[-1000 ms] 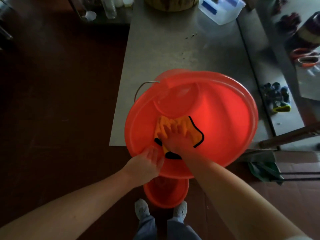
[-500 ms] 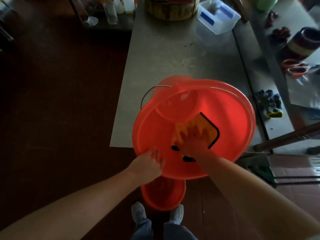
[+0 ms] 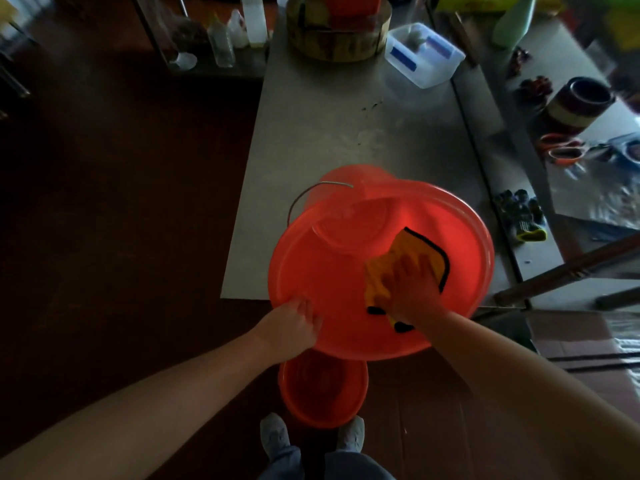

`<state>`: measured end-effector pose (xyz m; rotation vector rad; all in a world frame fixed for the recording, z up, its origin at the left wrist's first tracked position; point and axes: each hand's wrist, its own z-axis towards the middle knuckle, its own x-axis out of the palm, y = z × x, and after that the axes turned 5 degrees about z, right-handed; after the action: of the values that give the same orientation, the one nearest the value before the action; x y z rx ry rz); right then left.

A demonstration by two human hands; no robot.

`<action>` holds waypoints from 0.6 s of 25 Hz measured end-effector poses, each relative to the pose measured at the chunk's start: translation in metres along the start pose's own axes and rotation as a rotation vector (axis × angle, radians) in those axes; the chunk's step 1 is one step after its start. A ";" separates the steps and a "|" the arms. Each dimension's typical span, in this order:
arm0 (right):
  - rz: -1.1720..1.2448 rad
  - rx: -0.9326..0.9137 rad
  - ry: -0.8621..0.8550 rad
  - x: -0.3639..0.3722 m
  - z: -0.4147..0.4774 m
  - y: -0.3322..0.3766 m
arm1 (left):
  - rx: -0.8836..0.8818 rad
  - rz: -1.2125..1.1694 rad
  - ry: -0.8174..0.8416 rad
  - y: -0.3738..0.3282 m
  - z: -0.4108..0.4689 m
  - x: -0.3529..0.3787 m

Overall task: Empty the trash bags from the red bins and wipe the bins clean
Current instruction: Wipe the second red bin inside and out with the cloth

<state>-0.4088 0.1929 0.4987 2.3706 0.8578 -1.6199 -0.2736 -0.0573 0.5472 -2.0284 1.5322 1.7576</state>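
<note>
Red bin (image 3: pixel 311 289) is lying tilted over the near edge of the tabletop (image 3: pixel 329 126), mouth facing the person. Left hand (image 3: pixel 292 327) is apparently gripping its near-left rim; right hand (image 3: pixel 410 285) is pressing flat, spread fingers on the yellow cloth (image 3: pixel 408 245) inside, right of centre.

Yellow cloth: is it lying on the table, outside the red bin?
No, the yellow cloth is inside the red bin, pressed flat against its inner wall by the right hand.

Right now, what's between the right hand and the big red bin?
An orange cloth with black trim: the right hand presses it against the red bin's inside wall, as the head view shows.
</note>
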 end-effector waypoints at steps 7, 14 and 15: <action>0.332 0.144 0.167 -0.007 -0.013 0.083 | -0.003 -0.028 -0.003 -0.006 0.011 0.000; 0.290 0.061 0.150 0.022 -0.033 0.052 | -0.010 -0.003 0.041 -0.006 0.002 0.000; 0.214 0.053 0.120 0.024 -0.033 0.033 | 0.006 -0.010 0.056 -0.008 0.004 -0.003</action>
<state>-0.3587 0.1883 0.4845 2.5180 0.5624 -1.4477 -0.2708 -0.0494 0.5441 -2.0966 1.5373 1.7041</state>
